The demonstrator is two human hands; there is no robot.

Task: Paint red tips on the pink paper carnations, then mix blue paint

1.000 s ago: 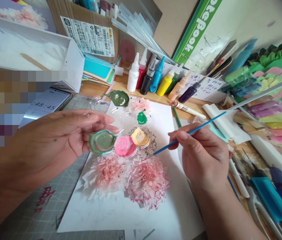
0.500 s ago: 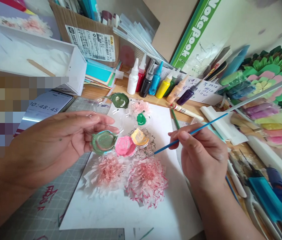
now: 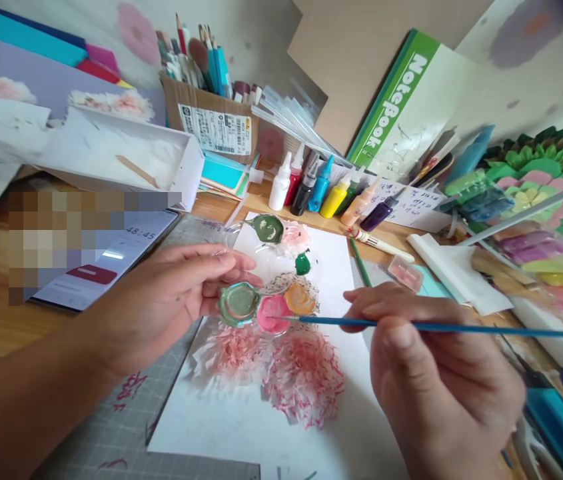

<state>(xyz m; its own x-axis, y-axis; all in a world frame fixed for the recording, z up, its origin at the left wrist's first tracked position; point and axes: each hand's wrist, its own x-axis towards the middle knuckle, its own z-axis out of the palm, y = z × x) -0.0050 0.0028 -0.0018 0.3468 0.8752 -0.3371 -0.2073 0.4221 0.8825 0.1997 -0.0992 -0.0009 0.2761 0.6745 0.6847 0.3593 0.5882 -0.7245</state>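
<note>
My left hand (image 3: 181,293) grips the edge of a clear plastic palette (image 3: 271,267), thumb on top beside a green-filled well (image 3: 238,303). The palette also holds pink paint (image 3: 272,313), orange paint (image 3: 301,299) and dark green paint (image 3: 267,228). My right hand (image 3: 441,373) pinches a thin blue paintbrush (image 3: 411,325) lying almost level, its tip at the pink well. Below the palette, two fringed pink paper flowers (image 3: 304,377) lie on a white sheet (image 3: 241,427).
A row of paint bottles (image 3: 321,190) stands behind the palette. A phone (image 3: 106,270) lies at the left beside a white box (image 3: 126,157). A cardboard box of pencils (image 3: 211,113), a green notebook (image 3: 401,100), paper leaves and tools crowd the back and right. A grey cutting mat (image 3: 111,440) lies underneath.
The view has tilted up and pulled back. My right hand has swung the brush flatter and moved its tip left, from beside the orange well to the pink well. My left hand keeps the palette.
</note>
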